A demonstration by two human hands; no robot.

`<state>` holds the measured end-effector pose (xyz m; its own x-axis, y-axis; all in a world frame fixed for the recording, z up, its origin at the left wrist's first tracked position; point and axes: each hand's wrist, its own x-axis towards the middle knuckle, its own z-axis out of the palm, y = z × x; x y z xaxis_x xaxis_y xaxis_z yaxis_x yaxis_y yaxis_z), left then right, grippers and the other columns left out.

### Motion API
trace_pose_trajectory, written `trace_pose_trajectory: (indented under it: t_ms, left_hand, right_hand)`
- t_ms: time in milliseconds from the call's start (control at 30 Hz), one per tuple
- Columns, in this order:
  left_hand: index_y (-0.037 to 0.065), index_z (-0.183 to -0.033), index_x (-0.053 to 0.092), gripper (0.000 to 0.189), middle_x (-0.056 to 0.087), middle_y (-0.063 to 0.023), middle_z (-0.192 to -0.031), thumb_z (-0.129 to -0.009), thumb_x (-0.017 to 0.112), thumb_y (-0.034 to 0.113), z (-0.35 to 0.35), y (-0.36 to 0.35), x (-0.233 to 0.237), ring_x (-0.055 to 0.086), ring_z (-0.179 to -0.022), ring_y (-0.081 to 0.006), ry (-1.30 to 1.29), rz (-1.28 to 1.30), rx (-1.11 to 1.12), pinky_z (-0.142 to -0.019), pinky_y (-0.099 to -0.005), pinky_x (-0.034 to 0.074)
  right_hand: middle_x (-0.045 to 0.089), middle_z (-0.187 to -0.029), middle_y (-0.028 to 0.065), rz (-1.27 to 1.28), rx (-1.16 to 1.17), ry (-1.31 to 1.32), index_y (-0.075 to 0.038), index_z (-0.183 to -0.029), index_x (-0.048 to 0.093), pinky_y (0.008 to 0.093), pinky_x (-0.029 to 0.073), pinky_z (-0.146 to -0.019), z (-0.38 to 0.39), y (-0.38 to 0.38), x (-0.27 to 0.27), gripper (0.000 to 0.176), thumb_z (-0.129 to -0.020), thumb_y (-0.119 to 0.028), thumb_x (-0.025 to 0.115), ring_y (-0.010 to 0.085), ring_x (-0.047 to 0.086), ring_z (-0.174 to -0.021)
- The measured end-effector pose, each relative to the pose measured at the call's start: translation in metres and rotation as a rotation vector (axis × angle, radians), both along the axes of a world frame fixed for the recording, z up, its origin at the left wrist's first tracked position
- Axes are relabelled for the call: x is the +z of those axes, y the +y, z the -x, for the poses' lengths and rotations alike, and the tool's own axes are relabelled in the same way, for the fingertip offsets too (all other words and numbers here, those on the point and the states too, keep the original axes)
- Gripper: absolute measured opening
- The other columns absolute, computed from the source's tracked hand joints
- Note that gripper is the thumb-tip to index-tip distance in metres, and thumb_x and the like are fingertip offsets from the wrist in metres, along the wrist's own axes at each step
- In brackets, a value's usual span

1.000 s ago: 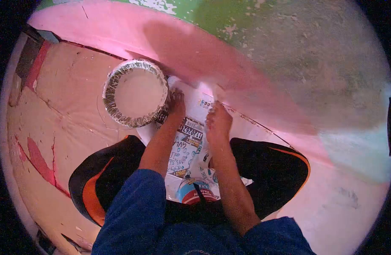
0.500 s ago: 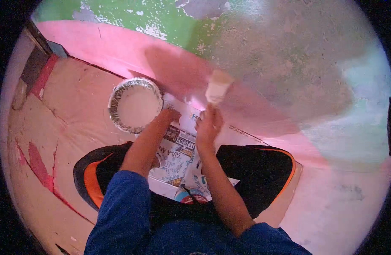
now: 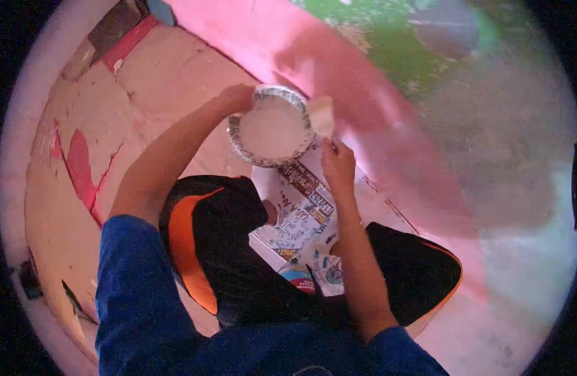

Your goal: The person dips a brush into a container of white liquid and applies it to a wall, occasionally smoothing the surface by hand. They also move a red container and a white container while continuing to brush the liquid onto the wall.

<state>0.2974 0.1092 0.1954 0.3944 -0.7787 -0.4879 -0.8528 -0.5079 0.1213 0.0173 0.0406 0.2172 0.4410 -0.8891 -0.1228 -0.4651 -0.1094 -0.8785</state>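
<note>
Above the printed paper (image 3: 299, 210), the left hand (image 3: 236, 97) pinches the foil bowl (image 3: 273, 128) by its rim. The right hand (image 3: 337, 164) is curled around a pale brush (image 3: 324, 113), which is blurred and partly hidden by the bowl.

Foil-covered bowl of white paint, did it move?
Yes. The left hand grips the round foil-covered bowl of white paint, which has shifted right, from beside the printed paper sheet to over its top edge.

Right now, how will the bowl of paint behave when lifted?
The bowl is probably heavy for its size: white paint nearly fills it. Held by the left hand at one edge only, it may tip and spill.
</note>
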Motion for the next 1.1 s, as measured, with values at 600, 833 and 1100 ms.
trace_pose_trajectory:
  t_ms: [600, 833, 1100]
  left_hand:
    - [0.002, -0.111, 0.041, 0.053, 0.057, -0.0207, -0.092, -0.076, 0.055, 0.039, -0.034, 0.044, -0.043, 0.057, -0.079, -0.0356, 0.581, -0.099, 0.368, -0.069, -0.0397, 0.048]
    - [-0.002, -0.089, 0.056, 0.028, 0.056, -0.0159, -0.079, -0.073, 0.057, 0.021, -0.024, 0.051, -0.014, 0.058, -0.065, -0.0271, 0.440, 0.058, 0.690, -0.053, -0.0455, 0.054]
    - [-0.004, -0.090, 0.053, 0.033, 0.056, -0.0164, -0.080, -0.066, 0.060, 0.017, -0.061, 0.060, -0.048, 0.056, -0.065, -0.0297, 0.486, -0.216, 0.610, -0.051, -0.0514, 0.049]
  right_hand:
    - [0.060, -0.079, 0.0168, 0.433, 0.743, 0.805, -0.003, -0.074, 0.063, 0.0415, 0.047, -0.068, -0.085, 0.006, 0.008, 0.016, -0.070, -0.011, 0.050, 0.0297, 0.060, -0.075]
    - [0.055, -0.087, 0.0231, 0.157, 0.422, 0.497, 0.001, -0.091, 0.051, 0.0460, 0.042, -0.073, 0.014, 0.034, -0.028, 0.021, -0.077, -0.014, 0.046, 0.0386, 0.054, -0.082]
    - [0.054, -0.084, 0.0253, 0.146, 0.411, 0.192, 0.001, -0.091, 0.046, 0.0456, 0.040, -0.071, 0.006, 0.043, -0.066, 0.021, -0.080, -0.018, 0.045, 0.0417, 0.051, -0.081]
